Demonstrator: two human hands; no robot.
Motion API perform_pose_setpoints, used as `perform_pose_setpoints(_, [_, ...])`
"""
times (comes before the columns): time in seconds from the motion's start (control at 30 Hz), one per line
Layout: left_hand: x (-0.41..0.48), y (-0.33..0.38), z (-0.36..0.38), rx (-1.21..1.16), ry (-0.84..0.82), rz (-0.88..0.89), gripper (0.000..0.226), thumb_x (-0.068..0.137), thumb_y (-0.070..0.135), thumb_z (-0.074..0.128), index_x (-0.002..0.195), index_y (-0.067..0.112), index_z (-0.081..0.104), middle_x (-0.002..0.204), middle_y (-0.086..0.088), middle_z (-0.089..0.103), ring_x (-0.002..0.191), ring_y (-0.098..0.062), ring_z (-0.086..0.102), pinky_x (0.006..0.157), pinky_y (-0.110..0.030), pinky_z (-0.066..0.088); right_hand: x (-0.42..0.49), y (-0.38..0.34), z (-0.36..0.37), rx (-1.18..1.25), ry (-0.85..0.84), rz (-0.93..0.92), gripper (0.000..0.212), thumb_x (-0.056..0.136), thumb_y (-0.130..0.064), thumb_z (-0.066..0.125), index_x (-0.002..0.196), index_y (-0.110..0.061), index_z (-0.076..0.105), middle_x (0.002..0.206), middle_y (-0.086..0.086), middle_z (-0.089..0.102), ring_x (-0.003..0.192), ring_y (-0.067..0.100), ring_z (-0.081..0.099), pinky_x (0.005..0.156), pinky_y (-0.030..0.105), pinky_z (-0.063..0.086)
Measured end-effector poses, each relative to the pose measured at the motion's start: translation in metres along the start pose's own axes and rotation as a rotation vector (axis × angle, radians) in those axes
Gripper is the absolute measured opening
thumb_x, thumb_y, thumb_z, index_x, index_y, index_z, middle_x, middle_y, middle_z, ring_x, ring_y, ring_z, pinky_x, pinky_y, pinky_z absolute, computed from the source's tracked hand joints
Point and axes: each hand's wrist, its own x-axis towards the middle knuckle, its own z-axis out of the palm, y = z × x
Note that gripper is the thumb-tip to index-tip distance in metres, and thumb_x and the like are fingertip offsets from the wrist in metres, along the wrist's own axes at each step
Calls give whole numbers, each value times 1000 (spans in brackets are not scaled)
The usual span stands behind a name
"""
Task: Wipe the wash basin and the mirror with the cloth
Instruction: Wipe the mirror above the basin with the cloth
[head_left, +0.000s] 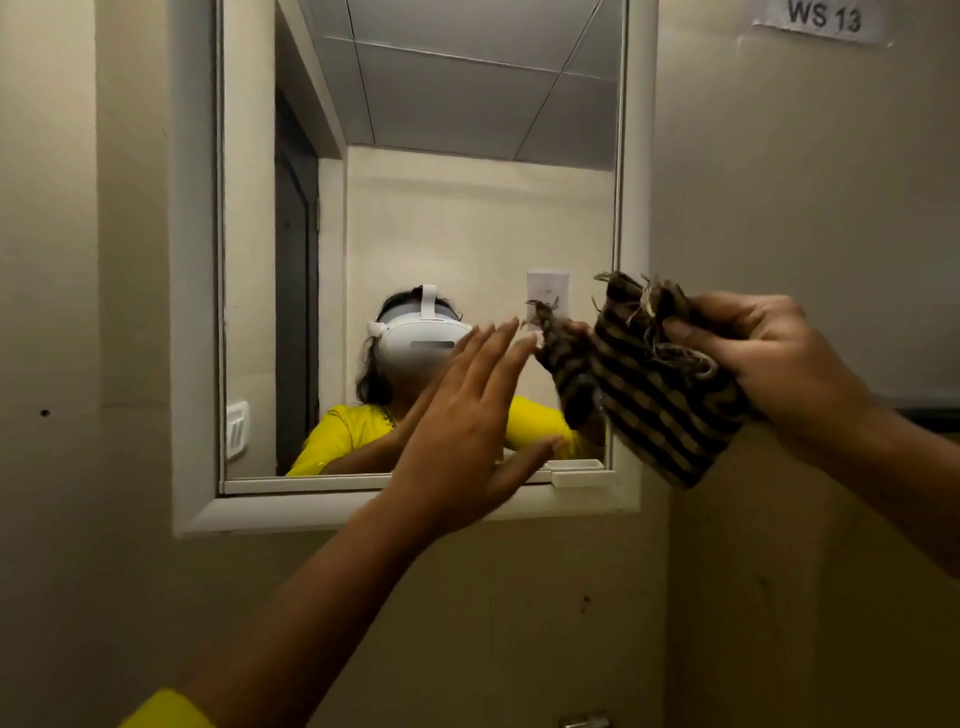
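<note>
The mirror (415, 156) runs off the top edge. Its lower frame is partly covered by the left hand (457, 431) and, at the lower right, by the cloth (660, 395); whether that hand touches the glass cannot be told. The cloth's folds hide how the right hand (779, 364) grips it underneath, and that forearm leaves the right edge. The label (821, 21) is cut at the top, while a yellow sleeve (166, 709) and a metal fitting (584, 722) are clipped by the bottom edge.

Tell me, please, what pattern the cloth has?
The cloth has dark brown and tan stripes, shown in the head view.
</note>
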Motion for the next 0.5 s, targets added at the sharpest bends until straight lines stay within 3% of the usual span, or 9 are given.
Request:
perform_pose_setpoints(0.07, [8,5,-14,-304,-36,-80,79,74,59,52,140,29,20,153,0,20,139,-20,26,107,-48,37,-1,-14,3,235,-96,102,22,75,-18,55,92,-20,69,78,-8,74,71,2,68,59,13,54])
perform_pose_setpoints(0.13, [12,11,-28,-552,-99,-175,79,67,59,62,134,32,30,143,-1,39,130,-20,41,102,-47,43,-2,-23,8,379,-179,169,25,72,-16,55,91,-15,70,79,-3,74,68,7,68,56,16,55])
perform_pose_setpoints(0.23, [12,14,-47,-790,-217,-262,51,66,36,71,112,23,53,105,9,67,103,-7,62,82,-22,52,-1,-27,15,549,-227,210,24,71,-14,54,84,-14,74,81,0,73,69,10,68,60,18,56])
perform_pose_setpoints(0.3, [8,17,-58,-892,-236,-283,25,69,24,63,94,18,61,81,10,72,83,-5,68,68,-15,53,-2,-26,18,600,-248,235,22,70,-16,57,84,-14,74,81,1,72,69,10,68,60,18,56])
perform_pose_setpoints(0.37, [6,18,-65,-917,-207,-320,22,70,22,58,89,13,64,75,5,72,77,-10,69,63,-18,55,-5,-22,14,605,-295,288,25,62,-19,68,86,-14,74,83,2,72,71,12,69,60,20,57])
perform_pose_setpoints(0.5, [9,26,-75,-889,-231,-382,7,81,10,57,84,11,64,63,5,70,66,-9,69,51,-16,51,-14,-12,3,558,-437,425,59,45,-26,88,100,-12,71,88,5,69,75,15,67,64,25,57])
